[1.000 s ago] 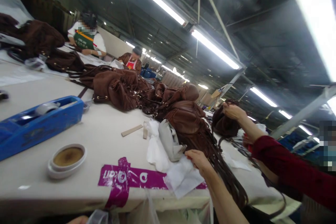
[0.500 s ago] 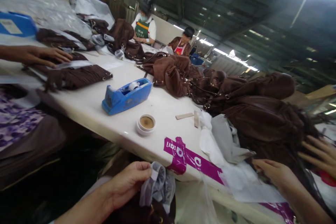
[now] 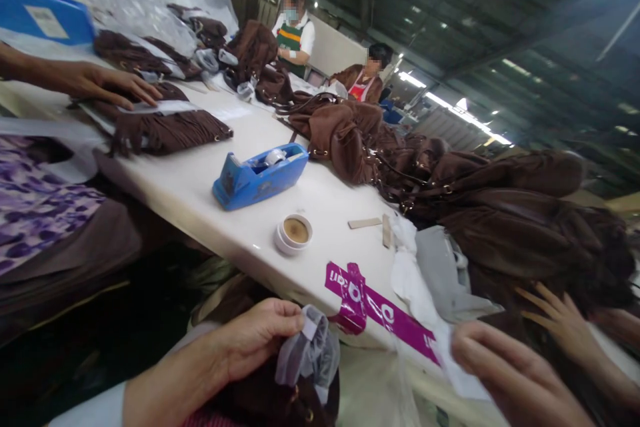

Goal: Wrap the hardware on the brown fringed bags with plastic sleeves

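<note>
A dark brown bag (image 3: pixel 283 408) with gold-coloured fittings lies at the bottom of the view, partly cut off. At its upper side, crumpled translucent plastic wrapping (image 3: pixel 311 355) with white patches stands bunched

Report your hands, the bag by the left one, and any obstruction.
Left fingers pinching wrap; bag just below. Right fingers by white paper, grip unclear. Another person's hand close beyond, might crowd.

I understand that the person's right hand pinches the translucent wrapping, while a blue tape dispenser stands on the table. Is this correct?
Not the right hand: the head view shows the left hand pinching the translucent wrapping. The blue tape dispenser stands on the table.
</note>
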The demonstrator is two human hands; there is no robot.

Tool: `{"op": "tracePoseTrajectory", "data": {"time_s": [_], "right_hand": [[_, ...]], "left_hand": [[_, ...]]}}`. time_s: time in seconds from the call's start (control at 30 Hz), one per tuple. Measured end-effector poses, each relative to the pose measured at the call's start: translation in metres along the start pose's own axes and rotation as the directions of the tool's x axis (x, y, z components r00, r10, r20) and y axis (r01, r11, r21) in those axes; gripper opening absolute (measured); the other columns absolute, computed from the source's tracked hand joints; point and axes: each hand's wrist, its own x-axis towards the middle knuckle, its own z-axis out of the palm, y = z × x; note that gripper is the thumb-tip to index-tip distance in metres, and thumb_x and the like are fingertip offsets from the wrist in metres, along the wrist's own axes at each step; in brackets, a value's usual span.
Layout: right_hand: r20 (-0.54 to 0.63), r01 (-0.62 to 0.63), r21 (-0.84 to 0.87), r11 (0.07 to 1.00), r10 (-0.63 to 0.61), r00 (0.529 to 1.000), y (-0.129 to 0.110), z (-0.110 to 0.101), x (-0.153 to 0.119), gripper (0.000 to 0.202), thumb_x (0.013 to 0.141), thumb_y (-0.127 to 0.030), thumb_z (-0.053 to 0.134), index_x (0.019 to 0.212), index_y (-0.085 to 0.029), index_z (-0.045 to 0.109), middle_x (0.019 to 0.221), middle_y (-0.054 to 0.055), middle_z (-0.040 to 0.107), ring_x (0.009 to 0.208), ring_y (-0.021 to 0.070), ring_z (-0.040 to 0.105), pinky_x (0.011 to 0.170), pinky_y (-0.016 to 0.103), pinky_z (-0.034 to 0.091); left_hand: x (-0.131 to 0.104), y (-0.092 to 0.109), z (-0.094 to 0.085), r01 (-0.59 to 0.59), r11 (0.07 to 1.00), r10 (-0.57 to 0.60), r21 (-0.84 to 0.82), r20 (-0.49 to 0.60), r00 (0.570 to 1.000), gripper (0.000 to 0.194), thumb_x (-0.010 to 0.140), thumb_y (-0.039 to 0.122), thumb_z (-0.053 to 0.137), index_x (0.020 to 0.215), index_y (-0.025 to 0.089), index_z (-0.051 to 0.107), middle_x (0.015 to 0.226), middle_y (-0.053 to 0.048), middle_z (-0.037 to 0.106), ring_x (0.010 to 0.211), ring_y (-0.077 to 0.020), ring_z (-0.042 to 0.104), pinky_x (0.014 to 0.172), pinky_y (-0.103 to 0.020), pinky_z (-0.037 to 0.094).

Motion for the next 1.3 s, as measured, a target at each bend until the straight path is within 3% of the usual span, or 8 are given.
{"op": "tracePoseTrajectory", "data": {"time_s": [0.1, 0.2, 0.3, 0.67, 0.87, 1.03, 1.17, 1.3], "right_hand": [[0.376, 0.041, 0.038, 0.998, -0.053, 0.925, -0.019, 0.069, -0.009, 0.039, 0.081, -0.054, 0.069, 0.065, -0.019, 0.064, 0.062, 0.001, 0.058, 0.063, 0.0165, 0.053, 0.061, 0.026, 0.044], [0.476, 0.05, 0.102, 0.994, -0.093, 0.875, -0.026, 0.116, -0.007, 0.043, 0.082, -0.059, 0.065, 0.067, -0.018, 0.061, 0.063, 0.0, 0.054, 0.063, 0.0148, 0.049, 0.06, 0.026, 0.039], [0.481, 0.052, 0.074, 0.996, -0.082, 0.873, -0.021, 0.134, -0.003, 0.043, 0.082, -0.057, 0.063, 0.067, -0.018, 0.058, 0.063, -0.001, 0.052, 0.063, 0.0142, 0.045, 0.06, 0.026, 0.036], [0.305, 0.046, -0.152, 0.987, 0.003, 0.952, -0.019, 0.153, 0.001, 0.036, 0.075, -0.052, 0.055, 0.059, -0.021, 0.049, 0.056, -0.004, 0.041, 0.056, 0.0128, 0.038, 0.053, 0.026, 0.028], [0.265, -0.012, -0.152, 0.988, 0.053, 0.963, -0.014, 0.162, 0.004, 0.032, 0.07, -0.048, 0.055, 0.056, -0.023, 0.043, 0.054, -0.006, 0.038, 0.054, 0.0114, 0.034, 0.051, 0.026, 0.025], [0.227, -0.018, -0.13, 0.991, 0.048, 0.973, -0.014, 0.165, 0.003, 0.034, 0.072, -0.047, 0.058, 0.056, -0.022, 0.041, 0.053, -0.006, 0.037, 0.053, 0.0106, 0.033, 0.051, 0.025, 0.024], [0.336, -0.088, 0.056, 0.995, 0.064, 0.94, -0.015, 0.152, 0.002, 0.04, 0.073, -0.053, 0.068, 0.06, -0.019, 0.051, 0.057, -0.004, 0.045, 0.057, 0.011, 0.037, 0.054, 0.024, 0.027], [0.464, -0.199, 0.245, 0.949, 0.066, 0.883, -0.012, 0.14, 0.001, 0.033, 0.07, -0.046, 0.075, 0.079, -0.016, 0.062, 0.063, -0.004, 0.054, 0.061, 0.0117, 0.045, 0.06, 0.024, 0.034]], "left_hand": [[0.001, 0.0, 0.006, 0.016, 1.0, -0.016, 0.022, -0.005, 1.0, 0.044, 0.053, 0.041, 0.093, 0.076, 0.008, 0.076, 0.073, -0.008, 0.071, 0.061, -0.0131, 0.057, 0.066, -0.026, 0.046], [-0.001, -0.002, 0.008, 0.011, 1.0, -0.011, 0.009, -0.008, 1.0, 0.045, 0.053, 0.042, 0.093, 0.077, 0.008, 0.076, 0.071, -0.006, 0.069, 0.06, -0.0126, 0.057, 0.065, -0.025, 0.045], [-0.003, -0.004, 0.005, -0.009, 1.0, 0.009, -0.003, -0.017, 1.0, 0.043, 0.054, 0.041, 0.093, 0.078, 0.009, 0.076, 0.071, -0.005, 0.068, 0.06, -0.0122, 0.056, 0.064, -0.024, 0.044], [0.0, -0.006, 0.002, -0.038, 0.998, 0.039, 0.046, -0.022, 0.999, 0.048, 0.055, 0.046, 0.091, 0.076, 0.008, 0.072, 0.071, -0.006, 0.065, 0.063, -0.0135, 0.052, 0.065, -0.027, 0.04], [-0.003, -0.01, 0.006, -0.045, 0.996, 0.052, 0.078, -0.091, 0.995, 0.043, 0.056, 0.045, 0.089, 0.071, 0.011, 0.066, 0.065, -0.001, 0.058, 0.06, -0.0117, 0.046, 0.059, -0.024, 0.035], [-0.005, -0.012, 0.01, -0.118, 0.99, 0.123, 0.08, -0.056, 0.991, 0.041, 0.063, 0.045, 0.085, 0.079, 0.012, 0.069, 0.074, -0.003, 0.062, 0.066, -0.0143, 0.052, 0.062, -0.025, 0.039], [-0.004, -0.01, 0.009, -0.112, 0.989, 0.115, 0.092, -0.026, 0.993, 0.043, 0.063, 0.044, 0.087, 0.083, 0.011, 0.07, 0.08, -0.007, 0.066, 0.07, -0.0163, 0.056, 0.064, -0.025, 0.042], [-0.005, -0.005, 0.006, -0.032, 0.998, 0.03, 0.048, 0.039, 0.999, 0.045, 0.06, 0.044, 0.09, 0.083, 0.01, 0.071, 0.078, -0.007, 0.066, 0.066, -0.0142, 0.056, 0.063, -0.024, 0.042]]}}
